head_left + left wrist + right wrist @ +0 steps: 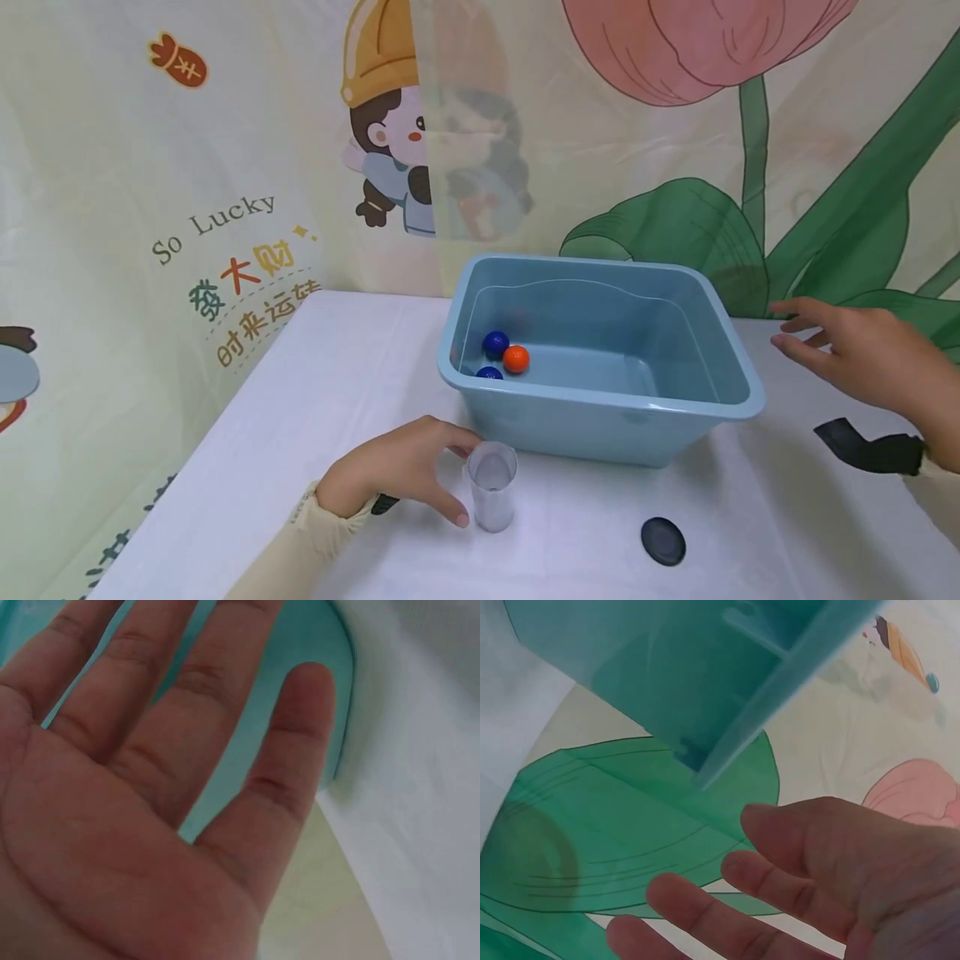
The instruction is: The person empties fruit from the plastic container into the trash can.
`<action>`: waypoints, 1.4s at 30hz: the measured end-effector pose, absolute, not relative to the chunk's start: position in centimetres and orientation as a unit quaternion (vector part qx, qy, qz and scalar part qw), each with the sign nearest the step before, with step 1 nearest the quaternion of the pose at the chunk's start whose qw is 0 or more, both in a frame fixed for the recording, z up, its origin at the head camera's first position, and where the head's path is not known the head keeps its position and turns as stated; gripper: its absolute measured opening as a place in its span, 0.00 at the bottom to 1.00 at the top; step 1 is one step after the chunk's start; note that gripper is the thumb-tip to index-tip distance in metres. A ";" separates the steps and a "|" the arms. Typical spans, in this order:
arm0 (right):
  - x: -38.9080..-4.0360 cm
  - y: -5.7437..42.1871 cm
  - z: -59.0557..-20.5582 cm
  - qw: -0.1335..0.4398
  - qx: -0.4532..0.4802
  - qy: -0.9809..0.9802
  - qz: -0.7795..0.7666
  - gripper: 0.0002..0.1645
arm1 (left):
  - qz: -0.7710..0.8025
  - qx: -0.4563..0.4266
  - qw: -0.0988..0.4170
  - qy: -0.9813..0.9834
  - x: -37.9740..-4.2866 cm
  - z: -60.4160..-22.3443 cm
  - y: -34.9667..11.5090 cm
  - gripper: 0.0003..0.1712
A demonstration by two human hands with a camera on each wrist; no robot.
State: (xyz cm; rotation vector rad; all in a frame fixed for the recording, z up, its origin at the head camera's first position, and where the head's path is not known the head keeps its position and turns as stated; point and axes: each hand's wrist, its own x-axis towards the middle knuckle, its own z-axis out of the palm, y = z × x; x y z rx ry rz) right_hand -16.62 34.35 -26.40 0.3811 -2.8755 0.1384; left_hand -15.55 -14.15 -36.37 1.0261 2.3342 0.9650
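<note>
One left hand (pixel 405 467), one right hand (pixel 877 354), fingers loose, empty; a left-thumb bump could topple the clear, cylindrical cup (pixel 493 496).

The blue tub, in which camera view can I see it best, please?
The head view: it shows the whole tub, with its rim, its inside and three balls in it. The left wrist view shows only a part behind the left hand; the right wrist view, only part of its outside and rim, apart from the right hand.

There is one blue tub (pixel 570 427); inside it sit two dark-blue balls (pixel 496 344) and one orange ball (pixel 516 359); before it, one clear cup (pixel 492 502) and one black disc (pixel 663 541).
</note>
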 end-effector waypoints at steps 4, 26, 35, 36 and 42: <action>-16.9 33.8 -25.1 0.105 0.132 -0.985 0.032 0.25 | 0.362 0.392 0.198 0.822 -15.6 -36.9 -13.8 0.36; -18.7 28.8 -20.3 0.066 0.182 -0.980 -0.053 0.26 | 0.414 0.397 0.199 0.795 -15.2 -37.5 -12.8 0.29; -19.7 26.6 -19.0 0.040 0.205 -0.976 -0.055 0.24 | 0.410 0.398 0.177 0.802 -15.2 -36.9 -13.6 0.27; -19.9 26.4 -19.0 0.036 0.208 -0.976 -0.055 0.24 | 0.409 0.397 0.173 0.803 -15.2 -36.8 -13.8 0.27; -20.7 25.3 -19.2 0.028 0.227 -0.972 -0.059 0.24 | 0.396 0.384 0.140 0.823 -15.2 -36.0 -15.4 0.26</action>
